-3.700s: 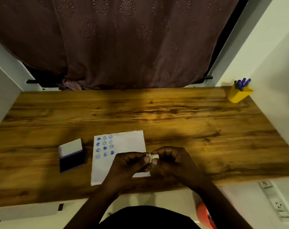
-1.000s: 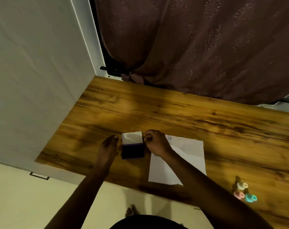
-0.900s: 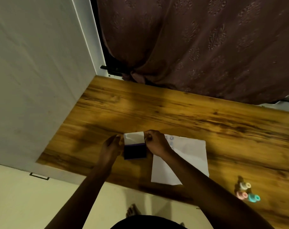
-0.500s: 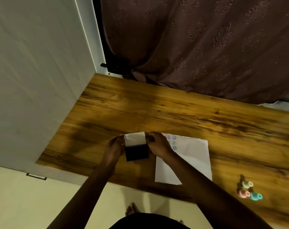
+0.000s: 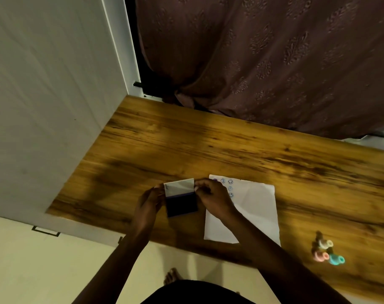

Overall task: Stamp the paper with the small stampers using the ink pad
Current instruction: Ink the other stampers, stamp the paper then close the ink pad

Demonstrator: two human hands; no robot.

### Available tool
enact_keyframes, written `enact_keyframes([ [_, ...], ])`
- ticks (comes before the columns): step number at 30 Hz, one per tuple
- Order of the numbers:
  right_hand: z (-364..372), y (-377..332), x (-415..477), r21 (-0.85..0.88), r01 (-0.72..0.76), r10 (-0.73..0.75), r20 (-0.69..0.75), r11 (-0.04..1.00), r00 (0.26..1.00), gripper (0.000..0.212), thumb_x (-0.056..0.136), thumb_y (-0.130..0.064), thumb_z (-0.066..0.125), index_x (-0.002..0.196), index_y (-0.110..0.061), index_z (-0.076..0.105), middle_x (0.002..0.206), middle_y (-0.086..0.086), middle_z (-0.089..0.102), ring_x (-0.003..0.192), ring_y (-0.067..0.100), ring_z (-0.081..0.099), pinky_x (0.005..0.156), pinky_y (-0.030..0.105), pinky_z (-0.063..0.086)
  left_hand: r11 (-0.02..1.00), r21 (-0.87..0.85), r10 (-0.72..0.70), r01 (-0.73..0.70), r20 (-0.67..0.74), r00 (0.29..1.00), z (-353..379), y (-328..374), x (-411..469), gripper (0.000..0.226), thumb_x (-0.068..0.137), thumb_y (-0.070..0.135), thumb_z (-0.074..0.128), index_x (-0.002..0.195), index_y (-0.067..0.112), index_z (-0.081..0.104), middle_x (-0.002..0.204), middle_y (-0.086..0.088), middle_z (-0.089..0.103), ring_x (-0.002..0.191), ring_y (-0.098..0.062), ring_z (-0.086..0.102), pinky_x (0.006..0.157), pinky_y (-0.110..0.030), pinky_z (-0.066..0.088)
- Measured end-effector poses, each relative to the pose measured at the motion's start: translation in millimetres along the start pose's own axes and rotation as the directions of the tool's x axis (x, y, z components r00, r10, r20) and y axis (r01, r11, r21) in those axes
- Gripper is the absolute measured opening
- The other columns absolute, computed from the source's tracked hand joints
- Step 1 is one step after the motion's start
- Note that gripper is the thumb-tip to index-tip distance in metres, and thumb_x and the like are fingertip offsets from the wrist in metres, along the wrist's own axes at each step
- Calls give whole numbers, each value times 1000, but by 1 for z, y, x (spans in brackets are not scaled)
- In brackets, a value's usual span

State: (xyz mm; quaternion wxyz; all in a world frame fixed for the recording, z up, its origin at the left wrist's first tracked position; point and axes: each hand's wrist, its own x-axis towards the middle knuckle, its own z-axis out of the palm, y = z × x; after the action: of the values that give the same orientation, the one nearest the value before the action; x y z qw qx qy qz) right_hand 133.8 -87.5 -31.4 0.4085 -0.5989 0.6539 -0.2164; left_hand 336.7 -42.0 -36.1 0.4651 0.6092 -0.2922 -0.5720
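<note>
The ink pad (image 5: 182,206) lies open near the table's front edge, its dark pad facing up and its white lid (image 5: 179,187) standing at the far side. My left hand (image 5: 147,202) grips the lid's left edge. My right hand (image 5: 213,198) pinches the lid's right edge and covers part of the paper. The white paper (image 5: 254,207) lies just right of the pad, with several blue stamp marks (image 5: 230,188) in its far left corner. Three small stampers (image 5: 327,252), cream, pink and teal, lie together near the front edge on the right.
The wooden table (image 5: 230,150) meets a white wall panel (image 5: 44,95) on the left and a brown curtain (image 5: 263,58) at the back. Below the front edge I see pale floor and a bare foot (image 5: 172,276).
My view has swung left since the first frame. My left hand has moved in from beside the pad onto the lid's left edge, and my right hand stays on the right edge.
</note>
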Motion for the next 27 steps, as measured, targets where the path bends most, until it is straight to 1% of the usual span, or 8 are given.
enact_keyframes([
  [2,-1,2,-4,23,13,-12,-36,1000,999,23,99,-27,63,119,-20,72,120,-4,74,111,11,67,81,8,43,999,26,22,-22,4,1000,-1,-2,-6,31,110,30,47,108,30,79,107,8,83,108,-11,76,92,-29,56],
  [5,-1,2,-7,72,11,-7,-58,997,998,22,98,-34,64,114,-21,72,114,-6,74,105,6,66,80,8,43,994,64,83,-84,19,996,-1,-5,-14,29,107,38,52,103,40,81,108,12,82,106,-5,76,88,-26,56],
  [8,-1,-1,-11,73,-2,6,-56,997,998,29,98,-42,63,116,-21,71,107,-12,70,89,-8,60,70,-1,41,983,130,127,-130,35,991,0,-8,-19,34,101,51,53,114,33,78,113,6,81,111,-11,74,91,-31,57],
  [10,0,0,-13,83,0,5,-64,997,998,35,95,-48,63,115,-20,72,104,-14,71,85,-12,59,66,-5,42,966,209,148,-151,29,989,-1,-11,-19,28,104,45,55,117,32,76,116,7,78,113,-10,70,90,-28,58],
  [12,0,2,-16,105,-3,10,-64,994,998,39,92,-54,64,112,-21,73,103,-12,74,89,-8,63,68,1,45,934,304,184,-186,35,982,-1,-13,-17,20,105,30,59,119,33,73,117,12,75,113,-5,68,80,-15,58],
  [20,2,14,-19,202,-68,78,-43,977,996,43,86,-59,70,91,-17,73,85,3,78,86,14,76,89,39,62,887,392,244,-243,48,969,-5,-21,-15,31,100,10,67,130,14,71,125,-1,74,115,-10,69,89,-21,56],
  [24,2,16,-22,184,-71,73,-8,980,997,24,87,-43,76,91,-19,74,87,-1,79,86,12,76,91,40,61,861,450,238,-235,52,970,-10,-23,-18,35,96,2,69,130,11,69,125,-6,73,116,-21,68,97,-40,59],
  [27,2,17,-23,165,-76,75,10,983,997,10,85,-26,81,93,-22,75,92,-5,78,90,11,74,92,37,61,863,459,216,-213,46,975,-13,-23,-20,39,91,-2,74,128,7,69,121,-9,74,112,-24,69,94,-40,59],
])
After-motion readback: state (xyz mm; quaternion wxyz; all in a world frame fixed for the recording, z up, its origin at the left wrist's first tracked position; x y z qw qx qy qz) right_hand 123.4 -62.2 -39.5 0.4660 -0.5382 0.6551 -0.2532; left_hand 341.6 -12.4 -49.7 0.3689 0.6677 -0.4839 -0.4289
